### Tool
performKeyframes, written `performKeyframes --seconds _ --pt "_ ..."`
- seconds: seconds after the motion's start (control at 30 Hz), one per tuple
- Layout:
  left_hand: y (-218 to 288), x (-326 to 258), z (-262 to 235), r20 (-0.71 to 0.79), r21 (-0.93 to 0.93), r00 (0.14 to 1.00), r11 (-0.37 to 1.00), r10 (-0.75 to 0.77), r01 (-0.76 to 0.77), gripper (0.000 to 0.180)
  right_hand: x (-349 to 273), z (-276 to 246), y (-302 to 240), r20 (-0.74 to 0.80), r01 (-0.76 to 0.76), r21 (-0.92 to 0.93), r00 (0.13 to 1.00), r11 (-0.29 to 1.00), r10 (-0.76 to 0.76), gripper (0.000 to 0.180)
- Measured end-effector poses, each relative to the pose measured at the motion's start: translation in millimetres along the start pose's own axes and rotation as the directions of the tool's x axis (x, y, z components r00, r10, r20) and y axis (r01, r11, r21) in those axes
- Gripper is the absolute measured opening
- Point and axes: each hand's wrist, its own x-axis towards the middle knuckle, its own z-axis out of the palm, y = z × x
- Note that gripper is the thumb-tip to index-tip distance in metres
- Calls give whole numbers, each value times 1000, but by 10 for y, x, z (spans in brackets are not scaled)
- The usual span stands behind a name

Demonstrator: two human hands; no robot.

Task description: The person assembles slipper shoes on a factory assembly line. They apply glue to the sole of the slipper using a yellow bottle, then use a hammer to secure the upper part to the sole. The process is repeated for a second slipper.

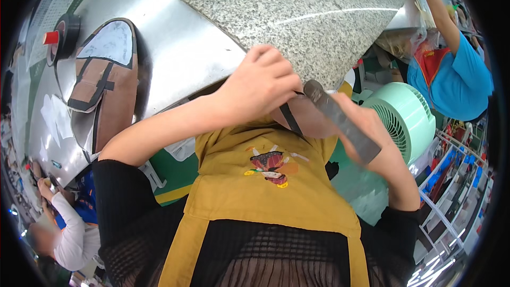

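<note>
My left hand [265, 82] is closed at the near edge of the speckled stone slab [297, 16], fingertips pinching the edge of a brown shoe-upper piece [313, 122] with a black strip on it. That piece hangs over my lap, partly covered by my hands. In my right hand [366, 122] is a long, flat, dark grey bar-shaped tool [342, 122]; its upper end comes close to my left fingertips. The tool's exact kind cannot be made out. To the left on the metal table [175, 48] lies another brown shoe upper [117, 90] with black strips and a pale lining at its toe.
A black round object [66, 34] with a red knob sits at the table's far left, near crumpled white sheets [56, 119]. A mint-green fan [401, 114] stands to my right, beside a metal rack [451, 180]. Co-workers in blue [451, 82] and white [77, 236] flank me.
</note>
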Motion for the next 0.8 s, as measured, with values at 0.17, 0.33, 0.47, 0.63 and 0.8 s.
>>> performKeyframes --seconds 0.17,0.33,0.47,0.63,0.8 --pt "-48 -36 27 6 64 996 994 93 -93 18 -5 -24 105 -109 65 148 993 987 -50 11" --pt "-28 -44 27 -3 145 984 974 178 -175 21 -1 49 78 -81 70 86 995 994 -63 21" --pt "-13 -32 16 22 92 996 992 81 -82 16 -2 -52 33 -66 0 177 998 984 12 29" --pt "167 111 -60 231 -100 966 985 -118 144 9 -209 -160 131 -113 -172 304 970 937 215 25" --pt "251 278 173 101 -40 985 988 -142 147 7 -272 -139 135 -180 -92 216 975 972 132 24"
